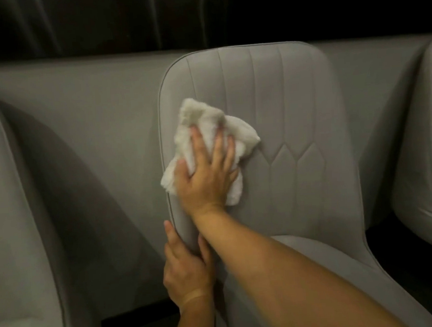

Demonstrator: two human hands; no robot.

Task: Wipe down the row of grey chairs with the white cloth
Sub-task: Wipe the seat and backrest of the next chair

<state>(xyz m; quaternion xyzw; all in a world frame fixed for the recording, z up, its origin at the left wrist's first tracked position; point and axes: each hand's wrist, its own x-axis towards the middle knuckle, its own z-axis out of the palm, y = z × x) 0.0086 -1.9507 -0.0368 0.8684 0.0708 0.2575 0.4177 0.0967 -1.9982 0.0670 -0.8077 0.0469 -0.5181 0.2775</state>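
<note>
Right hand (205, 179) is flat on the crumpled white fluffy cloth (202, 128), fingers spread and extended, palm pressing the cloth against the backrest of the middle grey upholstered chair (284, 134). It's a press with open fingers, not a pinch; the cloth bunches up above the fingertips and sticks out left of the thumb and right of the little finger. Cloth sits on the left half of the backrest, roughly mid-height, its left corner overlapping the piped edge of the chair. Backrest has vertical stitched channels up top and a diamond stitch pattern lower right of the cloth. Right forearm comes in from bottom right, crossing over the seat. Left hand (188, 268) is lower, wrapped around the left edge of the same chair's backrest: thumb on the front face, fingers running up along the outer edge, gripping the chair itself. Second grey chair (19, 226) partly in frame at far left, third grey chair (426, 150) at far right, both apart from the middle one. Grey padded wall panel (93, 120) behind the row, dark curtain (100, 23) above it. Lighting is dim.
</note>
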